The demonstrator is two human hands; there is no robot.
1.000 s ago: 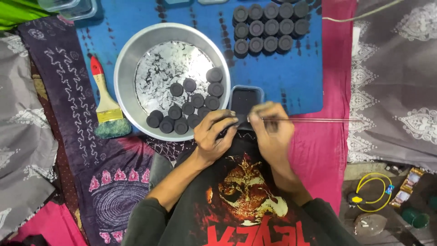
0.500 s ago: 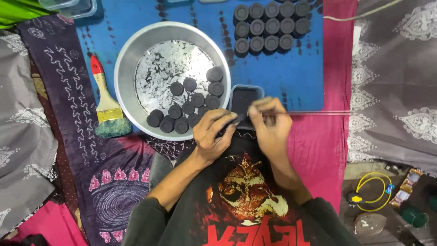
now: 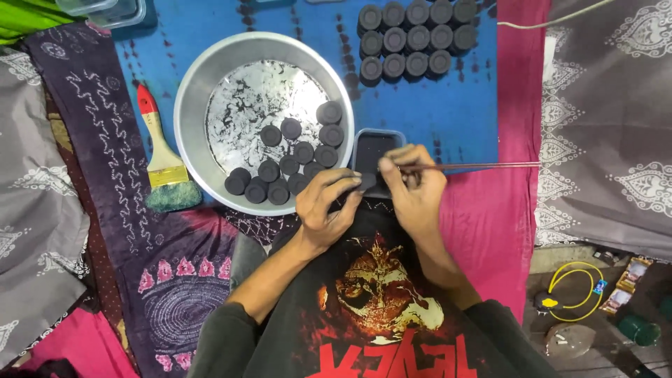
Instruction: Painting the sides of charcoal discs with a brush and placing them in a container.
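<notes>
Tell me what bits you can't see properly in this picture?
Head view only:
- What the left hand pinches: covered by its fingers.
- The thin rod's near end: hidden inside the right hand.
- The small black tray: its lower part is behind both hands.
- The clear box: cut off by the top edge.

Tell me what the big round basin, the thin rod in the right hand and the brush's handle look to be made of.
Big round silver basin: likely aluminium or steel, dull grey sheen, black-smeared floor.
Thin long rod in the right hand: probably metal, narrow, straight, faintly glinting.
Red-tipped brush handle: seemingly pale wood, painted red at the end, with a yellowish band above greenish bristles.
</notes>
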